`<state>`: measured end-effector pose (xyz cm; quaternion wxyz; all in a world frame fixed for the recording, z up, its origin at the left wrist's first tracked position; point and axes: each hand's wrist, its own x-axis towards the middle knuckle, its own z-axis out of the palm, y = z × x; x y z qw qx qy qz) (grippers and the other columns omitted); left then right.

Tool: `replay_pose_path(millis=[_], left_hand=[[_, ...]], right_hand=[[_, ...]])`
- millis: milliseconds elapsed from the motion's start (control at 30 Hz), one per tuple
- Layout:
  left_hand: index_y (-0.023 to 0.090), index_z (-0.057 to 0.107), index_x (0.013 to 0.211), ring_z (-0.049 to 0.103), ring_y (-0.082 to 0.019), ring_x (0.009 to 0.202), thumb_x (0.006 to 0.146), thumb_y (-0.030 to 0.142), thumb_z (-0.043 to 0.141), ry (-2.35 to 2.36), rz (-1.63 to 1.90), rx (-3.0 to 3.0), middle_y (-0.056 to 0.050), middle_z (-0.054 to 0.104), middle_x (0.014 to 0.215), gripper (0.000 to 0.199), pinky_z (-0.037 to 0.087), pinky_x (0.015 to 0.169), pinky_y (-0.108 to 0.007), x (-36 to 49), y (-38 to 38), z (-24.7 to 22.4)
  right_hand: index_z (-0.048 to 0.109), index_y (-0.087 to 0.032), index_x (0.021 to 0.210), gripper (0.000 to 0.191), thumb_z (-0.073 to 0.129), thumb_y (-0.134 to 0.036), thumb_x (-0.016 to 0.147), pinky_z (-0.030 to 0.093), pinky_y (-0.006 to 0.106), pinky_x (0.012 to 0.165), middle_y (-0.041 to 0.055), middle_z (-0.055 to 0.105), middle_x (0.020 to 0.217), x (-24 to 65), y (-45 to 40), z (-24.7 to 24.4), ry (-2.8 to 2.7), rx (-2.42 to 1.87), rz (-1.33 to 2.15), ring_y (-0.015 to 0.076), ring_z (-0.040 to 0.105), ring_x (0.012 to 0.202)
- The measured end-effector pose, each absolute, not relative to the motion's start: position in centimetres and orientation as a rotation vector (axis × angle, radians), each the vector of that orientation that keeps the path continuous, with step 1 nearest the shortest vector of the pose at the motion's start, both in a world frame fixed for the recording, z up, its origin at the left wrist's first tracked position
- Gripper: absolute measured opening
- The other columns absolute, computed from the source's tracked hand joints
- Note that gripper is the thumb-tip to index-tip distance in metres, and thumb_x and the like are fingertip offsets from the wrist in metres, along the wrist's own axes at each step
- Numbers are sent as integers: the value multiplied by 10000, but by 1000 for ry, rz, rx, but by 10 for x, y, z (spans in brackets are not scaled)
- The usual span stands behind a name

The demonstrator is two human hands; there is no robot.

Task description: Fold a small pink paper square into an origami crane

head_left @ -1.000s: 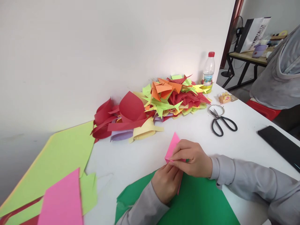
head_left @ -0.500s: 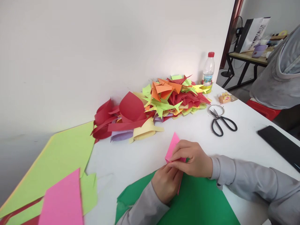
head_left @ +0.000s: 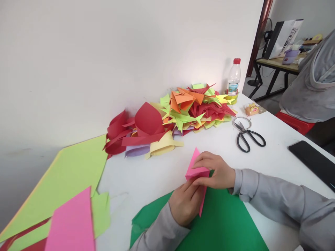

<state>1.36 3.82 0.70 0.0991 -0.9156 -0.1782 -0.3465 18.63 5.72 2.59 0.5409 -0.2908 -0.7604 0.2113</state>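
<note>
Between my hands is a folded piece of pink paper (head_left: 200, 172), pointed at its far end, with another pink edge running down toward me. My left hand (head_left: 186, 201) grips its lower part from the left, the fingertips partly hidden behind my right hand. My right hand (head_left: 215, 171) has its thumb on the near side of the fold and its fingers over the top, around the pink flap. Both hands are above a sheet of green paper (head_left: 225, 219) lying on the white table.
Folded paper shapes (head_left: 183, 115) are heaped along the wall. Black-handled scissors (head_left: 247, 136) overlap a tape ring, near a bottle (head_left: 233, 78) and a wrapped snack (head_left: 251, 109). A black phone-like slab (head_left: 314, 162) lies right. Pink sheet (head_left: 72, 223) and green sheets (head_left: 70, 174) lie left. A person (head_left: 306, 87) sits beyond.
My right hand's fingers have lifted and spread from the thumb, uncovering more of the pink flap. The left hand stays nearly in place on the paper.
</note>
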Motion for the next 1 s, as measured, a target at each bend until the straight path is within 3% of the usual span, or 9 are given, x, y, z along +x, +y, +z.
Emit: replay_pose_path(millis=[67,200,300,400,633,1000], left_hand=[[128,606,904,631,-194,774,833,27,519,-566,-1193,-2701,-95,668,807,151,574,673,-303,11,36,12],[155,561,919,544,-154,706,749,43,659,-914,-1667,-2511,-39,575,795,226,509,594,-279,4,38,23],[160,581,1023,574,-182,764,835,149,604,-1025,-1720,-2760,-68,582,854,189,532,620,-302,1,46,30],[171,628,979,596,-162,725,890,121,525,-995,-1794,-3038,-58,606,806,145,523,599,-267,0,52,33],[160,698,775,562,-98,530,882,174,584,-1308,-2019,-3115,-31,619,715,157,467,456,-200,2,50,31],[156,715,804,551,-94,498,842,210,645,-1483,-2360,-2924,-40,633,747,96,460,425,-201,6,49,33]], right_hand=[[705,-157,880,180,634,-323,869,544,286,741,74,671,816,189,62,15,-1839,-702,521,154,620,772],[720,-168,836,205,561,-266,919,526,248,679,59,671,758,189,65,4,-1912,-694,573,138,614,723],[725,-162,839,228,558,-290,925,521,242,671,64,674,754,188,65,5,-1918,-662,550,136,612,709],[724,-154,810,275,558,-340,926,515,230,652,62,665,727,187,63,8,-1917,-659,556,130,603,689],[694,-158,693,282,667,-394,845,474,197,577,15,611,641,183,59,8,-1927,-734,688,103,557,605],[574,-164,585,360,653,-393,852,408,195,525,-31,501,559,179,55,11,-1910,-763,788,87,473,546]])
